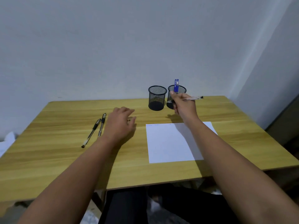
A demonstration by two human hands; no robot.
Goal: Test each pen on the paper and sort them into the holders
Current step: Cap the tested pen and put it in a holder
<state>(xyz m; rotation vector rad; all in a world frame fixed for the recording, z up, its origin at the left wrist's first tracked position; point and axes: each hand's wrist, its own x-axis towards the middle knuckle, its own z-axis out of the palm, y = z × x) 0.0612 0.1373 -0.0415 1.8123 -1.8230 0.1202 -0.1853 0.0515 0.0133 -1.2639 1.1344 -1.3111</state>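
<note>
The right hand [184, 105] is closed on a clear pen [192, 98], raised just in front of the right holder [182, 90], apparently for dropping in beside two blue pens [176, 85]. The left hand [120, 125] rests loosely open, holding nothing, with two black pens [97, 128] immediately to its left and the paper [168, 143] to its right.

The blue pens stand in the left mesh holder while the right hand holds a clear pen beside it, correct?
Not quite. The head view shows the blue pens standing in the right mesh holder; the left mesh holder looks empty. The right hand does hold a clear pen.
</note>
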